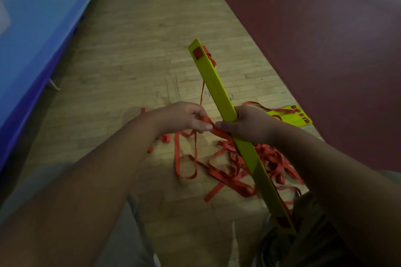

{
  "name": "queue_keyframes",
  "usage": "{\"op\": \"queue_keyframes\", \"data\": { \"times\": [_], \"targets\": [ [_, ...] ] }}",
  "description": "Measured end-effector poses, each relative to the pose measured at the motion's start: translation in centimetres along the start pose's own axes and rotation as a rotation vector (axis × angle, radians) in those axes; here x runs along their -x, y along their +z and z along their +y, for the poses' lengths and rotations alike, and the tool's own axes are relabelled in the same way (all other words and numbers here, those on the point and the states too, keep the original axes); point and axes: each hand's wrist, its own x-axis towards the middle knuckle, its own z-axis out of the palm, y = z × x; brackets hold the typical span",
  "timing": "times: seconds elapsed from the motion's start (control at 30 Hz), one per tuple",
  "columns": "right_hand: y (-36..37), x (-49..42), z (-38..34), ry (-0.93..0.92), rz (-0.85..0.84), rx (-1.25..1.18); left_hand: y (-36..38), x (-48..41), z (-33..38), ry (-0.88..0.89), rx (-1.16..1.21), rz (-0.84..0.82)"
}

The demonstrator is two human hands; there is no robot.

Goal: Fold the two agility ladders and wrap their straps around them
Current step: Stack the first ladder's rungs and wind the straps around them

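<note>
R hand (249, 124) is wrapped round the yellow rung stack (213, 80) approx. mid-length, fingers curled tight behind it. Its thumb lies straight across the front toward 9 o'clock, tip touching the red strap (219, 132). L hand (184, 116), just beside it at 9 o'clock, has fingers closed narrow, thumb and curled fingers pinching that same strap. The stack is held off the wood floor (141, 50), tilted, far end at 11 o'clock and near end at 5 o'clock by the person's knee, w/ a red patch at each end. Below the hands, at 6 o'clock, a loose strap pile (230, 171) lies tangled on the floor. The second ladder (288, 118), rungs stacked flat, lies on the floor at 3 o'clock of the R hand, near it. Blue panel (32, 28) at 9–10 o'clock of frame; dark red floor zone (314, 28) at 1–3 o'clock.
</note>
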Motion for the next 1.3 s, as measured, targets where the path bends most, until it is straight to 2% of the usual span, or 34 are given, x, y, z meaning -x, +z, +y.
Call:
{"op": "queue_keyframes", "data": {
  "times": [0.23, 0.33, 0.43, 0.73, 1.0, 1.13, 1.3],
  "targets": [
    [-0.6, 0.2, 0.2, -0.009, 0.002, -0.067, -2.3, 1.6, 1.1, 0.080, -0.029, 0.140],
    [-0.9, 0.6, -0.1, -0.043, -0.021, -0.123, -2.9, 1.6, 1.3, 0.048, -0.086, 0.271],
    [-1.1, 1.1, -0.6, -0.073, -0.077, -0.143, -3.2, 1.5, 1.5, 0.075, -0.017, 0.383],
    [-1.1, 1.9, -1.1, -0.063, -0.231, -0.230, -3.9, 1.4, 2.2, 0.194, 0.286, 0.454],
    [-0.7, 1.4, -0.7, -0.008, -0.165, -0.203, -5.3, 2.4, 1.6, 0.139, 0.299, 0.555],
    [0.0, 1.0, -0.9, -0.010, -0.099, -0.135, -6.1, 3.2, 1.9, 0.128, 0.344, 0.549],
    [0.6, 0.8, -1.2, 0.018, -0.062, -0.065, -6.9, 4.1, 1.5, 0.133, 0.119, 0.582]
  ]
}}
